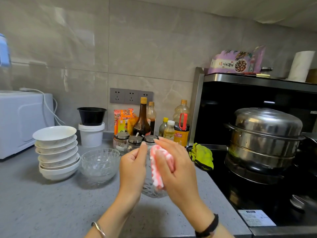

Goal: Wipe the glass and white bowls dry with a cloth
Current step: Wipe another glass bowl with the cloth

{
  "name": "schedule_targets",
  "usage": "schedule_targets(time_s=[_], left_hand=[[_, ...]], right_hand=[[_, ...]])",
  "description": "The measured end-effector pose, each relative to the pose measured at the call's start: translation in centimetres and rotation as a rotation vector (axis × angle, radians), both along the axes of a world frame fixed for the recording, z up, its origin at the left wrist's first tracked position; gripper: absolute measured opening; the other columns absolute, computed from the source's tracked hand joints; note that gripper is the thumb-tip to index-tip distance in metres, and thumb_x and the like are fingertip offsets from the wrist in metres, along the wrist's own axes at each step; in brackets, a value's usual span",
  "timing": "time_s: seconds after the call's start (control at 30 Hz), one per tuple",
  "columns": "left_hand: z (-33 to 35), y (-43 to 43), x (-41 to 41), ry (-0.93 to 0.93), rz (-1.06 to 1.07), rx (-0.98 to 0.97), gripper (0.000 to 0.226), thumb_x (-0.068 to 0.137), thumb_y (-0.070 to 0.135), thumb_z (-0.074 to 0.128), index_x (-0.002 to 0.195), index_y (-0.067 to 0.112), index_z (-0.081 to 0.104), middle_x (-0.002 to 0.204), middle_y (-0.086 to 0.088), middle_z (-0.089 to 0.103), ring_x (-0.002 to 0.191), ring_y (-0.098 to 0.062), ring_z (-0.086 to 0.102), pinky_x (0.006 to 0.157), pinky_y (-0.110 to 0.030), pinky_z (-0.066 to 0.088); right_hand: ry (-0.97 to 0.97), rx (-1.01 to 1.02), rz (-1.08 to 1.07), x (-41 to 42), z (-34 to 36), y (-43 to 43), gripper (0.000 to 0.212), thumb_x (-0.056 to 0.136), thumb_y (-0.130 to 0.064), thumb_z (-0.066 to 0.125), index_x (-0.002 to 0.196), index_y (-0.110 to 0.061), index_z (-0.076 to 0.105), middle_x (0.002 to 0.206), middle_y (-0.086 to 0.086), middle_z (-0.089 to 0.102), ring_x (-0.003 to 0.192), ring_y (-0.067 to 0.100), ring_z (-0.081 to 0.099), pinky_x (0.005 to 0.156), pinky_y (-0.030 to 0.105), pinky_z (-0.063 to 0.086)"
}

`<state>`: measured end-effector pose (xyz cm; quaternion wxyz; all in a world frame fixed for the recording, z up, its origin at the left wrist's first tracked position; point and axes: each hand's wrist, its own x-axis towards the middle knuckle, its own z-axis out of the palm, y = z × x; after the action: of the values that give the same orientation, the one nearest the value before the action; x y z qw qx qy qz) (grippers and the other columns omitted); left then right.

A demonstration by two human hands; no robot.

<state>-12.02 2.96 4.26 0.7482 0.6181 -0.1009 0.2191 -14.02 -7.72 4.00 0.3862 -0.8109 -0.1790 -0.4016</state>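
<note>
The left hand grips the tilted glass bowl by its rim, low over the table, and the right hand, closing in from the right, clutches the pink-striped cloth against the glass.

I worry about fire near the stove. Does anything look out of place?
Yes: a crumpled green rag lies at the edge of the stove, close to the steel pot. Nothing looks spilled or broken.
</note>
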Motion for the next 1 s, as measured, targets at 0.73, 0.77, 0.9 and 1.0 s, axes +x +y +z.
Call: schedule_targets(time_s=[0.73,0.77,0.9,1.0], left_hand=[[-0.5,-0.5,0.0,0.086,-0.059,-0.216,0.055,0.093,0.040,0.052,0.078,-0.013,0.051,0.083,-0.016,0.056,0.075,-0.028,0.048,0.067,-0.042,0.037],[-0.6,-0.4,0.2,0.107,-0.064,-0.240,0.052,0.093,0.039,0.053,0.077,-0.010,0.055,0.081,-0.015,0.057,0.074,-0.028,0.050,0.067,-0.041,0.040],[-0.4,-0.6,0.0,0.210,-0.111,-0.302,0.038,0.096,0.031,0.051,0.069,0.009,0.065,0.064,-0.006,0.069,0.060,-0.019,0.066,0.058,-0.029,0.053],[0.0,-0.4,0.2,0.265,-0.159,-0.207,0.040,0.098,0.037,0.045,0.077,0.014,0.071,0.072,-0.002,0.074,0.067,-0.014,0.070,0.063,-0.028,0.050]], right_hand=[[0.113,0.390,0.293,1.1,-0.3,-1.2,0.041,0.086,-0.056,0.046,0.110,-0.029,0.065,0.104,-0.011,0.067,0.098,0.002,0.063,0.082,0.013,0.048],[0.179,0.483,0.321,1.4,-0.3,-1.4,0.040,0.086,-0.057,0.049,0.102,-0.025,0.067,0.094,-0.009,0.069,0.088,0.006,0.065,0.078,0.019,0.050],[0.376,0.737,0.351,2.0,-0.1,-2.0,0.050,0.080,-0.056,0.054,0.078,-0.007,0.065,0.064,0.005,0.060,0.060,0.019,0.056,0.061,0.029,0.048],[0.282,0.622,0.334,1.6,0.2,-2.7,0.056,0.083,-0.050,0.053,0.065,0.003,0.052,0.046,0.000,0.045,0.039,0.012,0.042,0.041,0.019,0.035]])
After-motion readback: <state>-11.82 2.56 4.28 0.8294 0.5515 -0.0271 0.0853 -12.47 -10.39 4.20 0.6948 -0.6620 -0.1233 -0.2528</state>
